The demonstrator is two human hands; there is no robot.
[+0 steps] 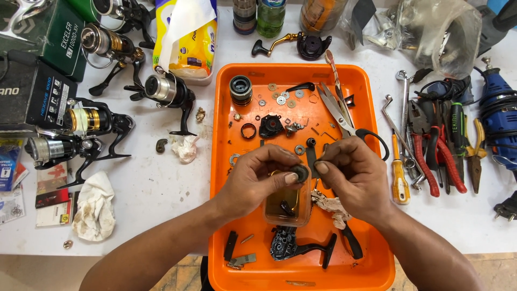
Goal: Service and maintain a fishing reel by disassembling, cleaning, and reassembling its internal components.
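Above the orange tray [226,161], left hand [258,180] fingers pinch a small dark part [300,173]; right hand [353,178] fingers curl closed beside it.

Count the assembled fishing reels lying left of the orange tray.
4, all on the white table: one at top, one beside the tray, two stacked at far left. Boxes may hide more.

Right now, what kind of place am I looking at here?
Most likely a fishing-reel repair bench. Several spinning reels lie on the white table, an orange tray holds washers and reel parts, and pliers and screwdrivers sit at the right. Both hands hold a small dark part.
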